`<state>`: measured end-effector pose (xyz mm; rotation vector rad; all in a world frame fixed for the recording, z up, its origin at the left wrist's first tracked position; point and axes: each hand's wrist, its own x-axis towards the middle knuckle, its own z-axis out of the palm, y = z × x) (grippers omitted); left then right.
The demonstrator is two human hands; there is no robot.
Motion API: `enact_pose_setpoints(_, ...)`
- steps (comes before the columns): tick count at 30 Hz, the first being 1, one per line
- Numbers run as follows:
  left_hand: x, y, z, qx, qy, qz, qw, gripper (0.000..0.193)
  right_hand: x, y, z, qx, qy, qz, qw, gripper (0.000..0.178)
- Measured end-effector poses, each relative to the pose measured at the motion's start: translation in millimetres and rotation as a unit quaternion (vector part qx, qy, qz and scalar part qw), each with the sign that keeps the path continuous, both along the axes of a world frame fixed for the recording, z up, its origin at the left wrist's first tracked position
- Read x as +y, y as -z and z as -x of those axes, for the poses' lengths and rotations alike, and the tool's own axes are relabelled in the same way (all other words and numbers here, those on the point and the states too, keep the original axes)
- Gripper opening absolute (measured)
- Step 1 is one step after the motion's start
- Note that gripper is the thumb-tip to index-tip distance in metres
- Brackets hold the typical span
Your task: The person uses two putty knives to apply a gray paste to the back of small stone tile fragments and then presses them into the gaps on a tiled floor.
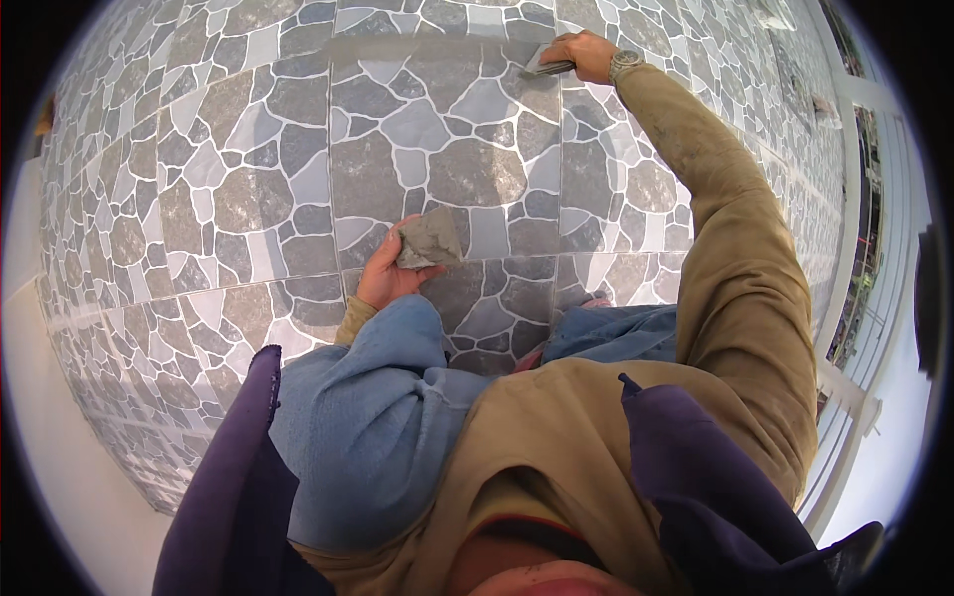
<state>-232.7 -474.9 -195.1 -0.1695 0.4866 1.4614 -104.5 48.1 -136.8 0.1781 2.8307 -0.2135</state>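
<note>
My right hand [589,57] reaches far out and grips a thin flat scraper [547,66], its edge against the tiled floor. Left of the scraper, a wet grey grout smear [417,47] runs along a joint between stone-patterned tiles [477,169]. Close to my knee, my left hand [382,275] is closed around the edge of a squarish piece covered in grey grout [430,238]. The grout hides most of that piece, so I cannot tell what it is made of.
Pale walls [84,417] border the floor at the left. Along the right runs a white slatted railing [874,258] with greenery beyond it. My bent knees in blue trousers [363,397] are close to the left hand. A whitish object [825,111] lies near the right edge.
</note>
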Motion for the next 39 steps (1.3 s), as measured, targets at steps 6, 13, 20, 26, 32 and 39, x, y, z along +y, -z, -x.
enact_pose_setpoints(6,0.5,3.7,-2.3,-0.002,0.000,0.011,1.000,0.052,13.7,-38.7,-106.8,0.239,0.386,0.148,0.879,0.042)
enact_pose_setpoints(13,5.1,2.5,-2.3,0.007,0.026,0.018,0.999,0.052,-13.1,-21.3,-61.5,0.165,0.334,0.025,0.928,0.041)
enact_pose_setpoints(20,8.5,-0.3,-6.0,0.008,0.015,-0.003,1.000,0.051,-66.3,58.2,-43.6,0.218,0.276,-0.107,0.930,0.050)
enact_pose_setpoints(26,-8.8,2.1,3.9,0.001,-0.013,0.007,1.000,0.051,-78.1,14.3,-17.5,0.086,0.314,-0.056,0.944,0.039)
enact_pose_setpoints(32,3.5,13.8,0.8,-0.037,-0.001,-0.033,0.999,0.053,-6.5,12.0,-6.3,-0.029,0.538,-0.082,0.839,0.046)
enact_pose_setpoints(39,-10.5,11.0,7.4,-0.055,-0.015,-0.042,0.997,0.053,-119.8,35.9,183.7,0.014,0.438,-0.008,0.899,0.052)
